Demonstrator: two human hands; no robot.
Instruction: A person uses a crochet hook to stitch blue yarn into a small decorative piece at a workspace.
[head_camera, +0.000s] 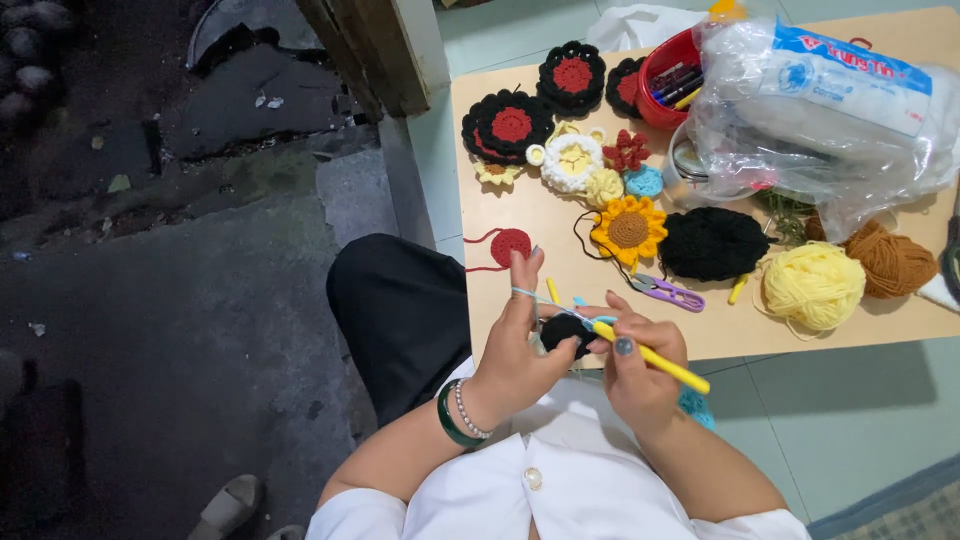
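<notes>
Closest in, a white shirt with one button fills the bottom edge, its lower part cut off by the frame. Just above it the left hand (520, 345) wears a green bangle (447, 420) and a bead bracelet, fingers curled around a small black crochet piece (565, 330); most of that piece hides behind thumb and fingers, so its shape is hard to make out. A thin light-blue strand crosses the raised index finger. The right hand (640, 365) has its fingers closed on a yellow crochet hook (650, 357), pinching it near the middle. The hook's long axis runs on a diagonal, handle end out to the lower right, working tip up-left into the black piece, the tip itself hidden there.

Past the hands, on the tan table (760, 335), lie purple snips (668, 292), a sunflower motif (628, 230), a black yarn ball (712, 243), a pale yellow ball (813, 285) and a brown one (890, 262). A small red disc (510, 245) sits near the table's left edge. Farther back sit red-and-black rounds (510, 125), a white-and-yellow flower, a red tub of pens (668, 80), partly covered by a crinkled clear plastic bag (820, 110).
</notes>
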